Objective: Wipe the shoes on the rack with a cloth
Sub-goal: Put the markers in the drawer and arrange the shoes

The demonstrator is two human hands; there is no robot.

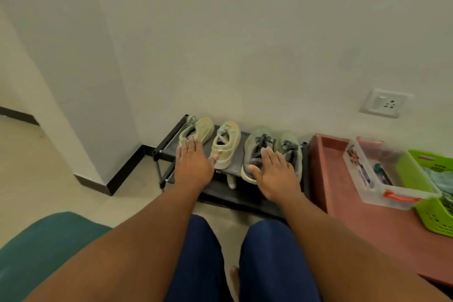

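the wiping looks not yet begun: both hands are flat with fingers straight and hold nothing, the left hand [193,164] over the cream shoes [226,143], the right hand [277,174] over the grey shoes [259,144] on the rack [169,144]. no cloth is plainly in view; fabric in the green basket [416,179] is cut off. the lower shelf is mostly hidden.
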